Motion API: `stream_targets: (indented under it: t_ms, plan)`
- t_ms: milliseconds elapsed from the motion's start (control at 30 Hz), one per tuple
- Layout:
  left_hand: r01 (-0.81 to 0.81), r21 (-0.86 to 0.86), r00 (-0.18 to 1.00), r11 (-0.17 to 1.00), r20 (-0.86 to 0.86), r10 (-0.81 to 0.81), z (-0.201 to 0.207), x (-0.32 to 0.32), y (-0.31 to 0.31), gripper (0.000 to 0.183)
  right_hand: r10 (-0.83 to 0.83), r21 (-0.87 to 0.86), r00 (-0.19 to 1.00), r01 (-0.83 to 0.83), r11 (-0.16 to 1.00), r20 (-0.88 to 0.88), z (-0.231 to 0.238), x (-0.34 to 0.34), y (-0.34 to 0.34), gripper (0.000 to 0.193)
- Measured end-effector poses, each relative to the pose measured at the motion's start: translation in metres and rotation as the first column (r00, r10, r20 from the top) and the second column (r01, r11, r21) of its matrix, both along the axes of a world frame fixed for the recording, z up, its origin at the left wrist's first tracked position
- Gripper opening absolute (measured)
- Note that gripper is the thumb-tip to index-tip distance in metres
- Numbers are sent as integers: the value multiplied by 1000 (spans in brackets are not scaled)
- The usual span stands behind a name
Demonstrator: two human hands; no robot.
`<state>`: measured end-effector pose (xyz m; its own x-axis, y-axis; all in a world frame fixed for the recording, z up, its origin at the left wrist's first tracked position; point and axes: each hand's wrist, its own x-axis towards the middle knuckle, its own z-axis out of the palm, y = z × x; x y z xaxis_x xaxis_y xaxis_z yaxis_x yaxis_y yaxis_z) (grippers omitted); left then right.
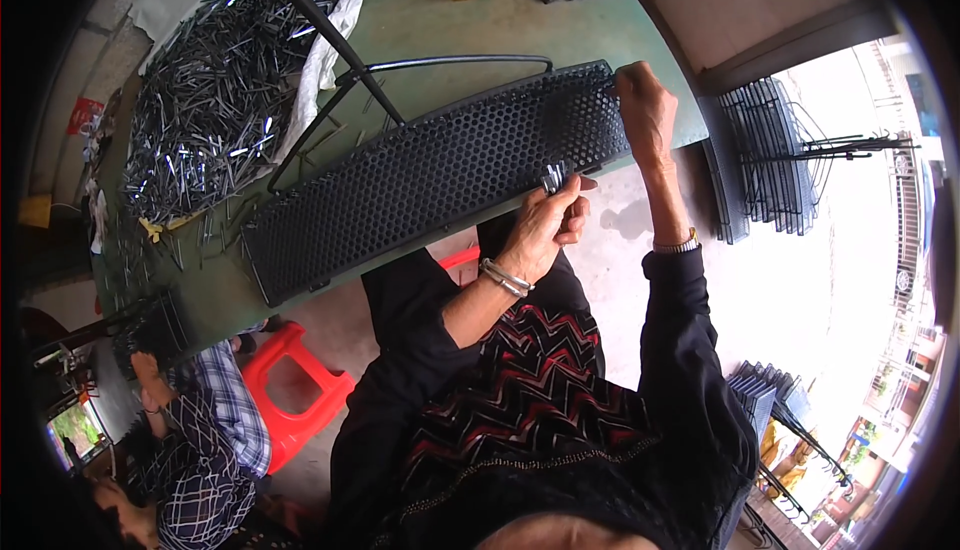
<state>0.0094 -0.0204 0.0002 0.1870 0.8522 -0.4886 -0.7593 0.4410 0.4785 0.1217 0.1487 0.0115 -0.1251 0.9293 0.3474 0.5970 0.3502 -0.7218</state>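
Note:
A long black perforated metal panel (pixel 440 165) with a bent rod frame (pixel 450 62) lies slantwise along the table's near edge. My left hand (pixel 545 225) is closed around a small bunch of shiny metal strips (pixel 554 176), just in front of the panel's near edge. At the panel's right end, my right hand (pixel 647 110) is curled into a fist against the corner. Its fingertips are turned away, so what they grip there is hidden.
A white sack (pixel 345 10) lies spread open at the left, heaped with dark metal strips (pixel 215 100). Several strips are scattered on the green table (pixel 420 25). Stacked black racks (pixel 770 155) stand at the right. A person (pixel 205 430) sits at lower left near a red stool (pixel 290 390).

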Motion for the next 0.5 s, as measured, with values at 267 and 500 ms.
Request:
stream_targets:
  t_ms: [267, 500]
  plan:
    - [-39, -8, 998, 999, 44, 39, -2, 0, 2, 35, -77, 144, 931, 26, 989, 358, -6, 2, 0, 15]
    - [-20, 41, 994, 999, 108, 16, -9, 1, 0, 35, -86, 114, 956, 56, 992, 280, -9, -4, -8, 16]
